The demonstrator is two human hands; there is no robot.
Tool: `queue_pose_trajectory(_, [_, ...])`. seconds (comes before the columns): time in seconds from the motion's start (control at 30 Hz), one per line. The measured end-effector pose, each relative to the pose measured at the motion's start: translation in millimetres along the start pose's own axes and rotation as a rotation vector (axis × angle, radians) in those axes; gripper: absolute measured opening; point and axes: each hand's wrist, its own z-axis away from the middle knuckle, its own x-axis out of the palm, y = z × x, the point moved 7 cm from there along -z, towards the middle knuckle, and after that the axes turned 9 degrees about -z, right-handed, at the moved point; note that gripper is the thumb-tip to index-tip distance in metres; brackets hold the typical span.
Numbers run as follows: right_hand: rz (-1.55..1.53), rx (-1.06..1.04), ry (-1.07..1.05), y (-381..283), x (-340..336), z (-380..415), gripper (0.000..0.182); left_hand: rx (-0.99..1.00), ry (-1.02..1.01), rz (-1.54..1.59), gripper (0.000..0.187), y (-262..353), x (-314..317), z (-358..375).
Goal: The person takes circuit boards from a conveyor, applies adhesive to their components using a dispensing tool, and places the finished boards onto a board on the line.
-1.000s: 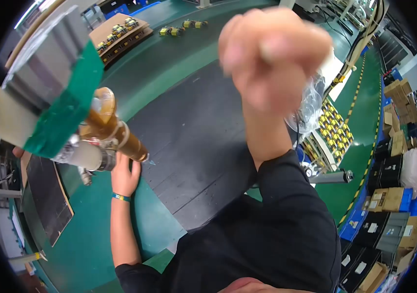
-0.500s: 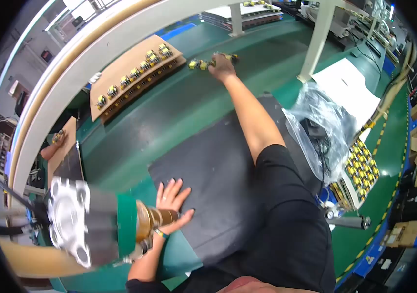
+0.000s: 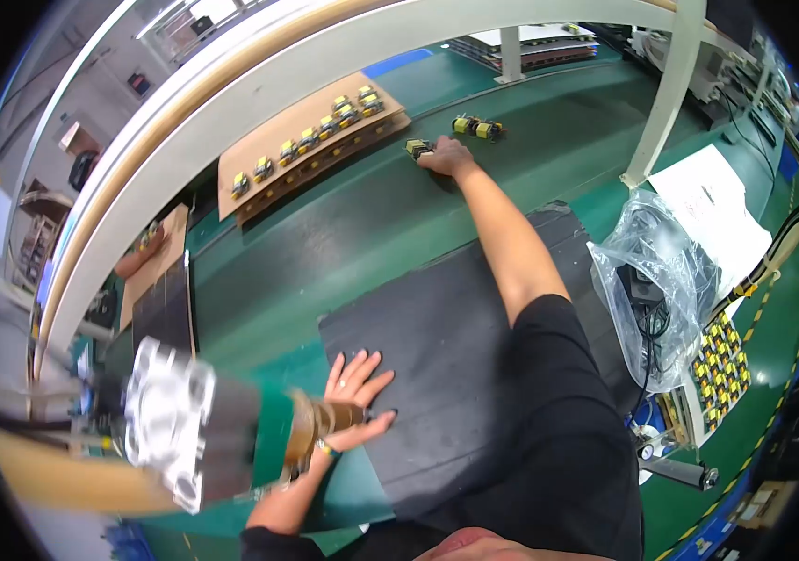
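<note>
My right hand [image 3: 449, 157] reaches far across the green bench, its fingers closed on a small yellow-and-black coil component [image 3: 418, 148]. Just beyond it, more yellow-and-black components [image 3: 478, 127] stand close together on the green surface. My left hand [image 3: 358, 396] lies with fingers spread on the left edge of a black mat [image 3: 427, 327], holding nothing. A machine head with a green band [image 3: 273, 438] and a brown tip hangs over the left wrist and hides part of that hand.
A brown board [image 3: 310, 154] carries a row of similar components at the back left. Another person's hand [image 3: 142, 254] is at the far left. A clear plastic bag [image 3: 656, 280] with a black adapter lies at right, near a tray of components [image 3: 722, 369]. A white post [image 3: 670, 93] rises behind.
The view has swung, shifting the scene rightward. My right hand has moved to the leftmost loose component and closed on it, away from the others. My left hand stays spread on the mat.
</note>
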Motion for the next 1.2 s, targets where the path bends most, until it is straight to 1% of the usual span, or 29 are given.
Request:
queue_pose_trajectory(0.07, [-0.556,0.055,-0.532,-8.7,30.6,22.0,0.036,-0.017,0.035,0.008,0.059,-5.0,0.0,6.1])
queue_pose_trajectory(0.1, [-0.823,0.092,-0.804,-25.8,43.2,40.8,0.033,-0.073,0.100,0.206,0.056,-13.3,-0.2,9.9])
queue_pose_trajectory(0.13, [-0.810,0.073,-0.827,-43.7,42.8,61.1,0.033,-0.126,0.175,0.401,0.054,-26.2,1.7,12.9])
queue_pose_trajectory(0.2, [-1.126,0.178,-0.907,-81.2,38.1,134.0,0.037,-0.231,0.288,0.292,0.051,-66.2,20.2,23.7])
queue_pose_trajectory(0.23, [-1.107,0.172,-0.944,-96.3,38.1,165.8,0.037,-0.217,0.329,0.071,0.054,-60.5,-0.1,17.2])
queue_pose_trajectory(0.27, [-1.205,0.171,-0.997,-113.2,35.9,196.5,0.036,-0.203,0.361,-0.151,0.057,-55.3,-20.0,5.7])
queue_pose_trajectory(0.33, [-1.395,0.184,-1.093,-138.9,27.5,248.9,0.034,-0.402,0.376,-0.162,0.067,-79.3,-30.9,-4.4])
queue_pose_trajectory(0.37, [-1.368,0.183,-1.123,-146.8,24.6,271.7,0.034,-0.433,0.389,-0.152,0.067,-76.9,-32.6,-5.5])
queue_pose_trajectory(0.43, [-1.376,0.107,-1.130,-163.7,12.5,304.9,0.033,-0.489,0.383,-0.004,0.073,-60.8,-48.1,-7.7])
queue_pose_trajectory(0.47, [-1.388,0.072,-1.123,-168.1,9.5,316.0,0.033,-0.500,0.389,0.000,0.073,-58.4,-45.4,0.9])
queue_pose_trajectory(0.5, [-1.383,0.073,-1.129,-166.2,13.9,325.1,0.033,-0.459,0.473,0.010,0.072,-53.0,-45.7,9.5])
queue_pose_trajectory(0.57, [-1.323,0.069,-1.204,-158.6,29.8,332.1,0.045,-0.355,0.654,0.025,0.071,-47.1,-51.9,17.4])
queue_pose_trajectory(0.6, [-1.288,0.078,-1.244,-155.4,30.7,338.1,0.052,-0.357,0.659,0.035,0.071,-50.9,-49.9,20.2])
queue_pose_trajectory(0.63, [-1.275,0.099,-1.251,-146.4,30.0,343.5,0.052,-0.414,0.638,0.220,0.068,-62.7,-41.7,28.1])
queue_pose_trajectory(0.7, [-1.022,-0.018,-1.214,-148.6,-1.3,342.7,0.055,-0.520,0.607,0.580,0.063,-83.4,-27.3,42.0])
queue_pose_trajectory(0.73, [-0.895,-0.085,-1.193,-151.8,-18.8,340.2,0.057,-0.531,0.618,0.589,0.063,-84.4,-24.6,49.0])
queue_pose_trajectory(0.8, [-1.059,-0.086,-1.159,-156.2,-60.4,328.3,0.067,-0.500,0.637,1.158,0.059,-85.1,-15.4,57.4])
queue_pose_trajectory(0.83, [-1.045,-0.083,-1.169,-162.9,-72.9,334.6,0.067,-0.469,0.632,1.447,0.056,-81.0,-9.9,59.4])
queue_pose_trajectory(0.87, [-1.255,-0.219,-1.158,-176.8,-96.7,342.9,0.073,-0.476,0.639,1.461,0.056,-77.8,-8.3,63.0])
queue_pose_trajectory(0.9, [-1.464,-0.357,-1.132,-187.3,-121.1,349.3,0.080,-0.446,0.593,1.549,0.056,-71.4,-4.8,62.2])
queue_pose_trajectory(0.93, [-1.451,-0.337,-1.139,-191.0,-129.3,358.3,0.080,-0.417,0.542,1.643,0.056,-63.4,0.3,62.1])
queue_pose_trajectory(0.97, [-1.431,-0.438,-1.102,-198.3,-141.8,368.6,0.082,-0.390,0.488,1.738,0.056,-54.5,6.3,61.5])
queue_pose_trajectory(1.0, [-1.409,-0.546,-1.064,-208.3,-152.5,377.0,0.085,-0.396,0.490,1.758,0.056,-51.3,8.1,61.4])
queue_pose_trajectory(1.03, [-1.385,-0.655,-1.028,-218.3,-159.8,382.6,0.087,-0.356,0.443,1.763,0.056,-45.3,8.0,58.9])
queue_pose_trajectory(1.07, [-1.376,-0.635,-1.045,-225.2,-158.1,383.9,0.087,-0.319,0.398,1.769,0.057,-38.3,9.3,58.0])
queue_pose_trajectory(1.1, [-1.350,-0.676,-0.979,-231.1,-159.7,381.8,0.083,-0.283,0.352,1.779,0.057,-30.3,12.2,57.9])
queue_pose_trajectory(1.17, [-1.291,-0.772,-0.841,-239.1,-163.0,376.3,0.076,-0.260,0.333,1.781,0.058,-24.4,15.7,59.3])
queue_pose_trajectory(1.2, [-1.282,-0.764,-0.851,-240.3,-160.6,375.0,0.076,-0.229,0.315,1.755,0.058,-22.4,14.6,58.8])
